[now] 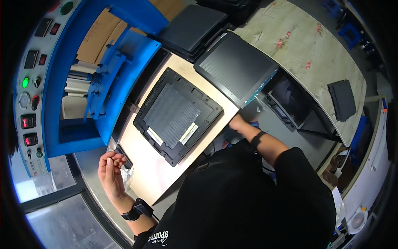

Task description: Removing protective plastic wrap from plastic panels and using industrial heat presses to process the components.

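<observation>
My left hand [111, 172] is raised by the table's near left corner, beside the blue press. Its fingers are loosely bent, with the thumb up, and I see nothing in them. My right hand [237, 123] is at the table's right edge, below the perforated dark panel; its fingers are hidden. Between my hands, a black plastic frame [169, 156] lies on the pale wooden table [146, 182]. A dark ribbed sheet [172, 112] rests inside it, with light strips [189, 133] along two of its near edges.
A blue press [124, 89] with a control panel [31, 95] stands at left. A dark perforated panel [236, 66] and stacked black panels [192, 29] lie at the far end. Right of them, a patterned table [298, 45] bears a dark piece [342, 100]. A black crate [286, 103] sits below.
</observation>
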Action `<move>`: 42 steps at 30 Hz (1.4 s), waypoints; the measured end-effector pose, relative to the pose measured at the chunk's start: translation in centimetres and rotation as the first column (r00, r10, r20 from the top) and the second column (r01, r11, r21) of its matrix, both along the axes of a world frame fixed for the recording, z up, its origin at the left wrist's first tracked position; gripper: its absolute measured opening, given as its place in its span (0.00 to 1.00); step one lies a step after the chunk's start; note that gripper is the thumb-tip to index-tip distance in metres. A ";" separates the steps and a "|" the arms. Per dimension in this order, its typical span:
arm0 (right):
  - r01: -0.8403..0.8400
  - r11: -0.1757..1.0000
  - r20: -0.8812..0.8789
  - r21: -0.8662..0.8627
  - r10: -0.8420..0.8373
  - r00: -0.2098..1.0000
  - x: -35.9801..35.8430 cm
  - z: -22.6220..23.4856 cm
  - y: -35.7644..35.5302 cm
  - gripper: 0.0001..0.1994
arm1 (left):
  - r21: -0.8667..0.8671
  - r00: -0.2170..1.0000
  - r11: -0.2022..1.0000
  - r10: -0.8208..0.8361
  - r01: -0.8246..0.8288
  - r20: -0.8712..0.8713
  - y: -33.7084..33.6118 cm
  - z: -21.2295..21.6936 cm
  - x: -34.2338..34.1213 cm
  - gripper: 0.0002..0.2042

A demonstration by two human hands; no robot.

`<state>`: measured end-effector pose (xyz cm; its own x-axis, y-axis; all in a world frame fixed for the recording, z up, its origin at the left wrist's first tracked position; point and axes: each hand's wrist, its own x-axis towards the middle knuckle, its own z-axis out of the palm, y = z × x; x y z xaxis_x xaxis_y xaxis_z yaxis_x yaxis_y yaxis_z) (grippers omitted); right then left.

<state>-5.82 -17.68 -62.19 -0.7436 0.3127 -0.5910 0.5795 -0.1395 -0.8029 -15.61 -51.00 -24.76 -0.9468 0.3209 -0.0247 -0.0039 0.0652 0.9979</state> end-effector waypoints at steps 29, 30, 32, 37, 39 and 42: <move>0.227 0.356 -0.348 0.906 0.325 0.879 2.9 17.6 14.3 0.23 | -0.165 0.998 0.984 0.057 -0.063 -0.039 0.5 -4.3 1.3 0.10; 0.114 0.292 -0.237 0.950 0.432 0.870 1.7 18.4 12.8 0.29 | -0.161 0.998 0.986 0.048 -0.053 -0.033 1.7 -4.1 1.2 0.10; -0.257 0.234 0.125 0.938 0.463 0.878 0.3 17.6 10.3 0.42 | -0.188 0.999 0.982 0.017 -0.025 -0.048 3.5 -4.0 1.5 0.10; -0.373 0.146 0.270 0.916 0.462 0.845 0.0 16.0 8.4 0.48 | -0.102 0.999 0.994 -0.043 0.045 0.020 5.0 -5.1 2.4 0.10; -0.340 0.135 0.242 0.931 0.469 0.849 0.0 16.1 8.7 0.46 | -0.109 0.999 0.993 -0.034 0.037 0.027 5.2 -5.4 2.6 0.10; -0.438 0.472 0.116 0.765 0.568 0.815 -2.1 17.4 12.5 0.45 | -0.120 0.999 0.992 -0.022 0.025 0.029 5.1 -5.4 2.9 0.10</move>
